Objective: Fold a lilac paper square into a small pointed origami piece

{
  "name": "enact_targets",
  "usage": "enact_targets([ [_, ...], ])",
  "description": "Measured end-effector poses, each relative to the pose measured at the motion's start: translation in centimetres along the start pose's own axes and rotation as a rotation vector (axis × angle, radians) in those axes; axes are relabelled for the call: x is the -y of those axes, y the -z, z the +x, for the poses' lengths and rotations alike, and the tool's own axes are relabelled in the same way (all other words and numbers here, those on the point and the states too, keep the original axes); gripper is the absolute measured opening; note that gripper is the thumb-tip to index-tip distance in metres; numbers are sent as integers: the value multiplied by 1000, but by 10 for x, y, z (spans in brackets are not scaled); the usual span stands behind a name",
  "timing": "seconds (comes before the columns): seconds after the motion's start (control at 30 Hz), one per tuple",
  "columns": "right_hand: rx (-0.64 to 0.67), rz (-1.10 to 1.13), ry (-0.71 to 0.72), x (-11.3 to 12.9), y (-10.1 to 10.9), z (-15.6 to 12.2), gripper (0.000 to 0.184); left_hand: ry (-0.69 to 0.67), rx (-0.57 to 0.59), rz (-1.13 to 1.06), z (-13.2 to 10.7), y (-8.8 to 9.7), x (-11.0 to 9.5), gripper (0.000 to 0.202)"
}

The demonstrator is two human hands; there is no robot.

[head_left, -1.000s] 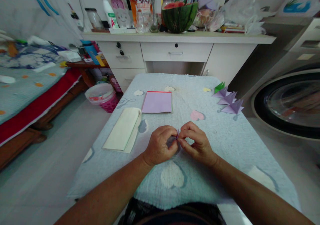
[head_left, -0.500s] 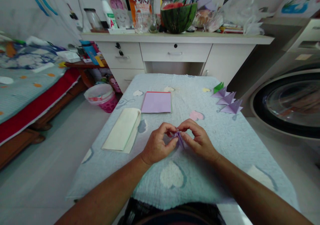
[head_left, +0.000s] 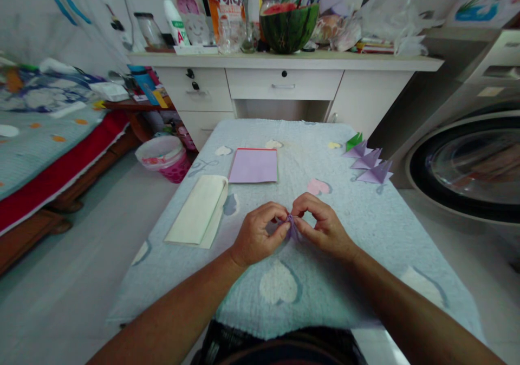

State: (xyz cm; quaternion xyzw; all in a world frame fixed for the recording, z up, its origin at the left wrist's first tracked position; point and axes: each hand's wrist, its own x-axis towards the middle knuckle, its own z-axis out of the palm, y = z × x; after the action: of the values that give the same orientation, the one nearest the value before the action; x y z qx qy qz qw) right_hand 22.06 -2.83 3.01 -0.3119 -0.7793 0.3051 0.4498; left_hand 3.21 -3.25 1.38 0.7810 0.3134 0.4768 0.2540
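Observation:
Both my hands meet over the middle of the table [head_left: 365, 256], which is covered by a pale blue cloth with heart shapes. My left hand [head_left: 258, 235] and my right hand [head_left: 323, 227] each pinch a small folded purple paper piece [head_left: 291, 225] between thumb and fingertips. Most of the piece is hidden by my fingers. A stack of square paper sheets [head_left: 254, 165], purple on top, lies beyond my hands. Three folded purple paper pieces [head_left: 370, 163] and a green one [head_left: 354, 141] sit at the right edge.
A folded cream sheet [head_left: 201, 210] lies left of my hands. A white desk [head_left: 284, 83] with a cut watermelon [head_left: 289, 26] and bottles stands behind the table. A washing machine [head_left: 467, 164] is on the right, a bed [head_left: 44, 137] and a pink bucket [head_left: 164, 158] on the left.
My fingers have shifted on the purple piece: they opened it a little, then pinched closer together again. Both hands stay at the same spot.

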Motion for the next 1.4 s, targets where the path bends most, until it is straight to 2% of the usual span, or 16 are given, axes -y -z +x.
enact_targets([
  [0.27,36,31,-13,1,1,-1,5,-20,5,-11,0,1,-3,9],
  [0.5,25,36,-12,1,0,-1,7,41,65,-34,-2,-3,0,23],
  [0.9,5,55,-45,3,-3,-1,8,110,73,-29,-5,-8,1,13],
  [1.03,-8,41,-49,2,-4,-2,7,123,47,-27,-4,-9,0,9],
  [1.2,-3,116,-165,0,-5,-3,4,160,0,-45,-3,-8,0,10],
  [1.3,22,182,-229,0,-4,-4,10,194,-51,-84,-2,-7,1,9],
  [1.4,100,218,-237,-1,-4,-5,18,219,-99,-128,-2,-5,2,8],
])
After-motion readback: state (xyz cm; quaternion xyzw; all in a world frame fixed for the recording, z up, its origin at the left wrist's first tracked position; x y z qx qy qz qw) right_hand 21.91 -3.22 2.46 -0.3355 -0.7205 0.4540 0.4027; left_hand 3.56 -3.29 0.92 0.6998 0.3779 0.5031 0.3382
